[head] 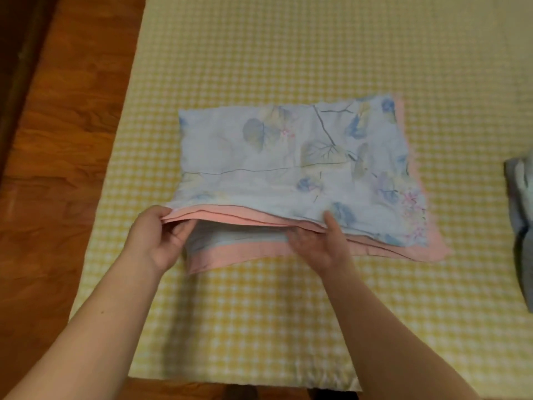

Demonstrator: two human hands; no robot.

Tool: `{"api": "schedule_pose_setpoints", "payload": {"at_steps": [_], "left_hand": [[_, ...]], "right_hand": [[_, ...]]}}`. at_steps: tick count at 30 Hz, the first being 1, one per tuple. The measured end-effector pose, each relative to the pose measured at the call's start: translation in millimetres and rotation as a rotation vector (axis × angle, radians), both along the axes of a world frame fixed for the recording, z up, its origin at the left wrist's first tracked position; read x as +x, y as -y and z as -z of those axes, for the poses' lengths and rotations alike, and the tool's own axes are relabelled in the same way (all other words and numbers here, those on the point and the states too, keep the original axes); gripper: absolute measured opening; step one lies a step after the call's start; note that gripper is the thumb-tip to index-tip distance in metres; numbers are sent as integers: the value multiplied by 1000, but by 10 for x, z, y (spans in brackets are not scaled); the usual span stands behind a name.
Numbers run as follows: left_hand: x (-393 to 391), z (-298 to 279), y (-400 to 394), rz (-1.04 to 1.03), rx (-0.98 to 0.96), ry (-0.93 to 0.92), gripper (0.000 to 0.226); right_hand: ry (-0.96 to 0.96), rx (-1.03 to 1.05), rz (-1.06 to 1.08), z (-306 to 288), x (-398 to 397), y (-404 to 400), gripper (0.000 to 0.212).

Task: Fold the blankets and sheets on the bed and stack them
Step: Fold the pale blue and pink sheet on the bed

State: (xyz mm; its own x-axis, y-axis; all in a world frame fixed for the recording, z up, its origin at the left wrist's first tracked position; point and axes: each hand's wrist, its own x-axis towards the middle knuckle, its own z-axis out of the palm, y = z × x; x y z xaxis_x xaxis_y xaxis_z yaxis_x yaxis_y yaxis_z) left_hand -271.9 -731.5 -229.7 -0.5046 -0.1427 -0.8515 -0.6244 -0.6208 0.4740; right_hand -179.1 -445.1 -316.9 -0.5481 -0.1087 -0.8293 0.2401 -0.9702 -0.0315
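Both hands are at the near edge of the folded blanket (300,166), which lies flat around the middle of the bed (259,313), well in from its left edge. The left hand (157,238) pinches the blanket's near left corner, thumb on top, fingers curled beneath, lifting the upper layers clear of the bottom one. The right hand (320,243) grips the same near edge further right, thumb pressed on the top face, fingers tucked under the pink hem. The blanket is pale blue, printed with blue-green leaves and small pink flowers, pink-backed and pink-bordered. Another bluish cloth (522,215) sits at the bed's right edge.
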Motion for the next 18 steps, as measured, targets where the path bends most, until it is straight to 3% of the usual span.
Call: {"api": "schedule_pose_setpoints", "payload": {"at_steps": [2,5,8,11,14,17,18], "left_hand": [[23,18,72,-10,18,2,31],[112,111,165,45,21,7,28],[290,304,121,131,-127,109,19],[488,575,44,283,-337,202,14],[635,889,72,468,-581,236,12],[659,1147,153,782,-997,377,40],[634,1191,148,808,-1087,383,45]], "right_hand": [[1,34,175,56,32,-277,47],[42,144,251,76,194,-763,51],[128,301,269,20,281,-1281,72],[362,443,137,66,332,-1738,43],[525,538,37,207,409,-1980,30],[673,684,-127,370,483,-1996,9],[714,735,-116,411,485,-1981,13]]}}
